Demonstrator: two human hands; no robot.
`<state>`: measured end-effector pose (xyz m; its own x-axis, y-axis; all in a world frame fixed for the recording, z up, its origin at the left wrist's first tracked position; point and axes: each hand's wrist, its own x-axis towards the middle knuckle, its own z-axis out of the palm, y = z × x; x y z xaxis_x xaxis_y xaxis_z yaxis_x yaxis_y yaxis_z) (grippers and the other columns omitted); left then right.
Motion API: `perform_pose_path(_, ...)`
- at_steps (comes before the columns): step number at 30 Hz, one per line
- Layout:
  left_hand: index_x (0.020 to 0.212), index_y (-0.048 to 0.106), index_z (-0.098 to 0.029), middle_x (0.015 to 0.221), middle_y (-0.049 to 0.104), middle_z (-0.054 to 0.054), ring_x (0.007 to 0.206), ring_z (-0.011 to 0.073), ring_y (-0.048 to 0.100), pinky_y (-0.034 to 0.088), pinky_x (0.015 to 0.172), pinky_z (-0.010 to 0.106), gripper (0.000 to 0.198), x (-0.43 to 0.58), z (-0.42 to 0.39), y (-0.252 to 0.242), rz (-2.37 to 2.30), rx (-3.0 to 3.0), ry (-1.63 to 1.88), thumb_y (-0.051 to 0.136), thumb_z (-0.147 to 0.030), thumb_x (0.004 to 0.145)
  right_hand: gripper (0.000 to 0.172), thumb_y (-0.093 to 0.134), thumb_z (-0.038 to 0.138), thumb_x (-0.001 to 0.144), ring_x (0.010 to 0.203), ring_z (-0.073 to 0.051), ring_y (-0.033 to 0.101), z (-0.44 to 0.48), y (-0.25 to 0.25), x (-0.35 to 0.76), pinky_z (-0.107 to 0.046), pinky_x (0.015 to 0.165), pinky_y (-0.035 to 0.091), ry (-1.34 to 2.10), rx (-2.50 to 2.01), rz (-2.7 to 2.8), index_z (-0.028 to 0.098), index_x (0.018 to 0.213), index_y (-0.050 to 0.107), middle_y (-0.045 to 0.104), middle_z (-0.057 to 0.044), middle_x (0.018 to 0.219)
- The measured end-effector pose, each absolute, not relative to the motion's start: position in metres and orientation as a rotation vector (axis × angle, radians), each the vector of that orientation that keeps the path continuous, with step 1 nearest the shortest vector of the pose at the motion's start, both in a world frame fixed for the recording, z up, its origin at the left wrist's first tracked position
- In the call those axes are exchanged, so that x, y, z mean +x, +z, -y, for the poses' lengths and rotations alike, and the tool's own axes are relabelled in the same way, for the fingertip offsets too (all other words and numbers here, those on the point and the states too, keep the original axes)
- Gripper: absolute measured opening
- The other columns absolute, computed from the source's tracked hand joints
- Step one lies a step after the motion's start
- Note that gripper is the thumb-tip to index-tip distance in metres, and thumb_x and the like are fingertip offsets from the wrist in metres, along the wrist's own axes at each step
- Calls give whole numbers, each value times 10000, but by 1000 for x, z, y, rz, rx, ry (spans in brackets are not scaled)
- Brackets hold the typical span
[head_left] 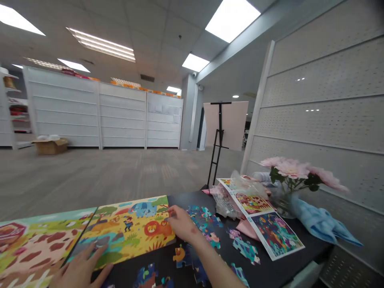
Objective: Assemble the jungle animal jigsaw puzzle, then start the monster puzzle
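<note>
Along the lion puzzle board [120, 236], the left hand [81, 272] lies wide open, steadying it; the right hand [181, 223], narrowly curled, shows nothing held beside loose jigsaw pieces [204, 218].

Got left hand [81, 272] resting on assembled jigsaw puzzle [129, 228], right hand [180, 223] at its edge, just beside loose pieces [204, 218]. Black worktop [186, 198] also holds picture sheet [261, 228], pink flowers [291, 168] in glass vase [283, 202].

Tally: two hands [181, 224]; two illustrated puzzle boards [129, 228]; one printed picture sheet [276, 236]; one clear plastic bag [237, 196]; one glass vase [283, 202]; three pink blooms [292, 170]; one blue cloth [321, 222]; one black easel [219, 136]; one cardboard box [51, 146].
</note>
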<state>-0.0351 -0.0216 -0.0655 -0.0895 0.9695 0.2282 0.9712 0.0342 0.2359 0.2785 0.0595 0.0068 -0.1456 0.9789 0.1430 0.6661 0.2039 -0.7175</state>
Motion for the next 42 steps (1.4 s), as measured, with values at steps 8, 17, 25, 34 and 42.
perform_pose_path(8,1298,668,-249,1362,666,107,1331,306,552,375,1112,480,418,-9,35,-5,2376,-2234,-831,542,-352,913,296,448,281,844,1042,-251,703,-76,11,293,-324,856,515,673,-1533,1952,198,1042,652,751,-99,1106)
perform_pose_path(17,1177,670,-176,1255,684,106,1182,261,620,459,1031,402,252,-43,3,-4,2500,-2015,-1308,617,-266,947,229,565,261,798,1047,-290,687,-68,-6,283,-340,925,460,439,-1526,2220,190,956,713,755,-126,1053)
perform_pose_path(25,1189,642,-159,1188,673,74,1017,224,680,580,883,431,268,-73,-17,-19,2662,-1955,-1437,647,-343,994,268,629,227,788,1099,-276,680,-61,-7,278,-291,945,456,361,-1570,2264,172,1038,709,731,-135,1148)
perform_pose_path(34,1215,637,-166,1253,652,84,1089,246,660,562,932,465,286,-84,-23,-28,2639,-2028,-1335,660,-334,985,283,622,261,842,1132,-283,669,-60,-13,272,-308,966,457,308,-1540,2326,175,1097,709,728,-130,1189)
perform_pose_path(42,1272,608,-175,1290,635,92,1118,258,649,548,955,484,330,-80,-30,-19,2621,-2051,-1204,655,-335,986,270,645,245,844,1095,-278,669,-62,-26,272,-324,963,456,273,-1505,2303,185,1098,716,733,-111,1167)
